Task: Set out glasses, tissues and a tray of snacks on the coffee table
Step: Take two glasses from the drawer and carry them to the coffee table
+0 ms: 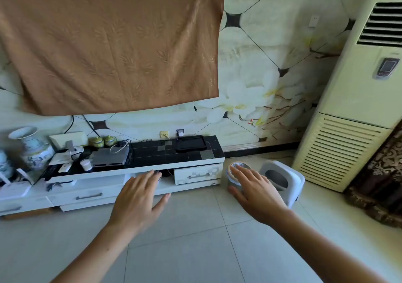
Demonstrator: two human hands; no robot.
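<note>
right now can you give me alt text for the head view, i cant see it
Two empty, open hands, left hand and right hand, reach forward over a tiled floor toward a low white TV cabinet holding a black tray. A brown cloth hangs on the wall above.

I see a tan-brown cloth [113,47] with a faint leaf pattern over the wall. The wall [261,82] is pale green with white flowers and dark diamond insets. The cabinet [139,174] is white with a black tiled top, carrying a black tray [191,144] and a blue-and-white vase [32,148]. The air conditioner [356,91] is cream.
</note>
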